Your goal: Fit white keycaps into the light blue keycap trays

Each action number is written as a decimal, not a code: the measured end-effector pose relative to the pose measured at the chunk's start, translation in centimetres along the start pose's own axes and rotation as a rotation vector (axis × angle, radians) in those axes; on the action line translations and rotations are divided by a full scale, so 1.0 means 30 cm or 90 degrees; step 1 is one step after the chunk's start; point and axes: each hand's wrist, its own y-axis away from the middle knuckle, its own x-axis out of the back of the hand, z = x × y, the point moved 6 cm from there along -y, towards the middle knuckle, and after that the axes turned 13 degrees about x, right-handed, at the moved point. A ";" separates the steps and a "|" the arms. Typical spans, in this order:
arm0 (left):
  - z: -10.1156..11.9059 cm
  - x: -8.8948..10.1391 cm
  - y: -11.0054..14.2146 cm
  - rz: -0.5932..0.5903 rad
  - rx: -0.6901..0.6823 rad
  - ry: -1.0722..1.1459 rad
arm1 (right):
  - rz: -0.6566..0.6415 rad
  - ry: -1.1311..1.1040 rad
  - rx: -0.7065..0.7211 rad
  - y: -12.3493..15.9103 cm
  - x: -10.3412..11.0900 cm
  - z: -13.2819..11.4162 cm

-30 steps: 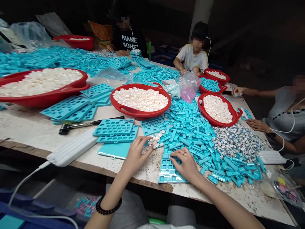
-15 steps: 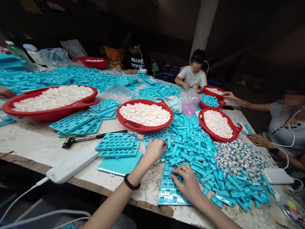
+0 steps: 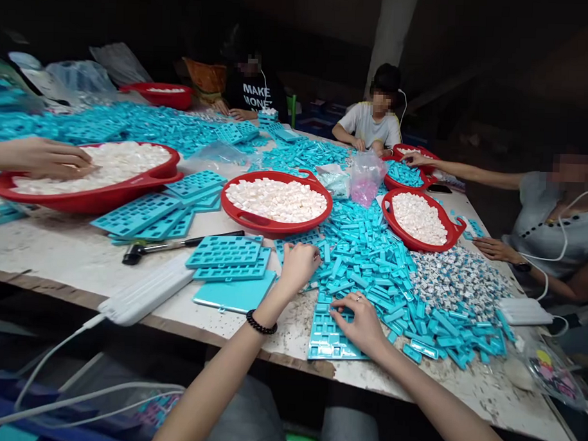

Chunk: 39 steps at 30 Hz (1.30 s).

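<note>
Head view: both hands (image 3: 299, 267) (image 3: 362, 324) partly hide turquoise trays (image 3: 324, 342).

Under the right fingers (image 3: 345, 302), glossy blue rectangular plastic tray (image 3: 324, 345); past the left fingers (image 3: 313, 252), smooth red oval plastic basin (image 3: 279, 228)!

A turquoise, grid-patterned panel (image 3: 329, 337) is seen under the right hand (image 3: 360, 320); beyond the left hand (image 3: 299, 267), white pieces (image 3: 275, 199) are ringed by a red basin (image 3: 279, 228).
</note>
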 end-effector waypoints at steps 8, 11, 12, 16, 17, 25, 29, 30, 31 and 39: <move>-0.020 0.073 0.118 0.115 0.041 0.133 | -0.001 -0.009 0.019 0.001 0.004 -0.007; -0.027 0.082 0.202 0.100 0.033 0.320 | 0.002 -0.016 0.016 0.001 0.003 -0.003; -0.030 0.080 0.230 0.084 0.033 0.390 | -0.001 -0.019 0.011 0.000 0.001 -0.001; -0.033 0.050 0.310 -0.013 0.057 0.562 | -0.012 -0.031 0.005 0.001 0.000 -0.002; -0.033 0.039 0.322 -0.044 0.069 0.594 | 0.002 -0.034 0.011 0.002 0.007 -0.007; -0.013 -0.042 0.340 -0.265 0.117 0.731 | 0.187 -0.114 0.144 0.014 0.084 -0.058; -0.001 -0.050 0.334 -0.297 0.080 0.689 | 0.183 -0.149 0.164 0.011 0.079 -0.050; -0.002 -0.046 0.334 -0.285 0.062 0.663 | 0.175 -0.151 0.155 0.009 0.077 -0.043; -0.005 -0.039 0.335 -0.263 0.039 0.626 | 0.165 -0.154 0.147 0.006 0.075 -0.036; -0.025 -0.012 0.377 -0.107 -0.199 0.408 | 0.059 -0.165 0.102 -0.006 0.043 0.000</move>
